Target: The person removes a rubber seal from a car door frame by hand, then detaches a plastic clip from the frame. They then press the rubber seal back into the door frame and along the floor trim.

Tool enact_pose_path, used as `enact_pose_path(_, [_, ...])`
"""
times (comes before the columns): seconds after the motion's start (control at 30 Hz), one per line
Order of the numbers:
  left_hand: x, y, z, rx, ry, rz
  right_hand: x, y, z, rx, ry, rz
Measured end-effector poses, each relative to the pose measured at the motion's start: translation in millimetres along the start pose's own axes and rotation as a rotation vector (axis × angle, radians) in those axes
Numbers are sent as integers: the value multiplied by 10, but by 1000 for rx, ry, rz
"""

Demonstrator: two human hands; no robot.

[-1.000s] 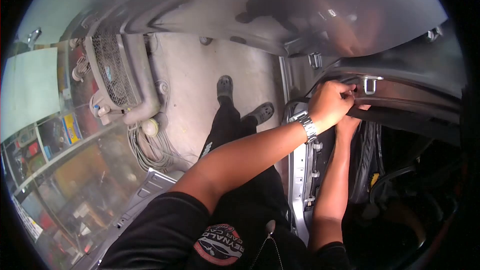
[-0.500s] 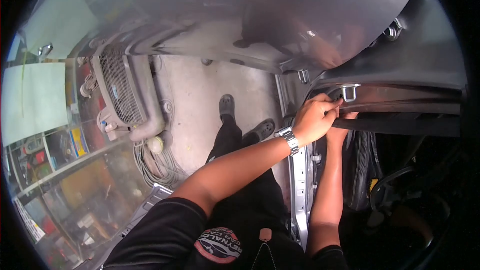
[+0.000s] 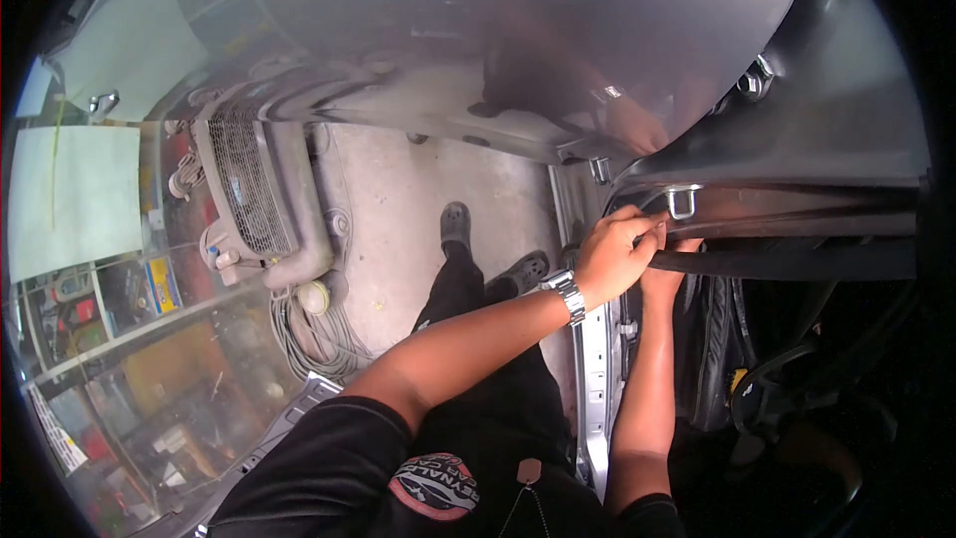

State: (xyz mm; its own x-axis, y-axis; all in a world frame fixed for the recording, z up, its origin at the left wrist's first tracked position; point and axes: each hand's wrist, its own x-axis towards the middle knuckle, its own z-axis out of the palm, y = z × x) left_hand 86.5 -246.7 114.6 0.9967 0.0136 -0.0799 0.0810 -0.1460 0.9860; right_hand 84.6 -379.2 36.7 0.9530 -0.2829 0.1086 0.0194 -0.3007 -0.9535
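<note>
My left hand (image 3: 612, 257), with a metal watch (image 3: 565, 296) on its wrist, is at the near end of a long black strip (image 3: 797, 262) along the car's door opening. Its thumb and fingers are pinched together just below a U-shaped metal loop (image 3: 681, 202); what lies between the fingertips is too small to make out. Close beside it, my right hand (image 3: 665, 279) reaches up from below and behind the strip. The strip crosses in front of this hand and its fingertips show above the edge, so it looks wrapped round the strip; part of the fingers is hidden.
A grey car panel (image 3: 448, 30) curves overhead. A silver frame edge (image 3: 594, 389) runs beside my legs, with the dark cabin and a steering wheel at right. At left are a dusty radiator-like part (image 3: 249, 184), coiled hoses (image 3: 314, 339) and a glass-fronted shelf (image 3: 149, 379).
Both hands have shifted slightly left and down in view, along with the loop and strip. My left fingertips have moved from beside the loop to just below it.
</note>
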Motion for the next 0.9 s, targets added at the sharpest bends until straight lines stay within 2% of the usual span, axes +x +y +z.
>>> enact_pose_path(0.17, [49, -37, -15, -26, -43, -59, 8, -26, 12, -90, 29, -44])
enact_pose_path(0.33, [89, -139, 9, -115, -23, -106, 14, -105, 98, -18, 61, -35])
enact_pose_path(0.43, [86, -196, 41, -213, 25, -108, 0, -95, 99, 9, 47, -5])
enact_pose_path(0.5, [70, -176, 50, -377, 34, -289, 16, -65, 92, -10, 34, -15])
enact_pose_path(0.57, [48, -179, 76, -474, 74, -290, 19, 5, 77, -120, 26, -43])
enact_pose_path(0.63, [16, -194, 93, -566, 113, -291, 8, 120, 62, -25, 19, -15])
enact_pose_path(0.7, [3, -132, 33, -563, 56, -328, 11, 151, 53, 70, 14, 12])
enact_pose_path(0.8, [12, -149, -48, -475, -48, -300, 4, 93, 22, 55, 3, -5])
enact_pose_path(0.9, [-23, -180, -39, -517, -72, -255, -4, 105, -11, 19, 29, -6])
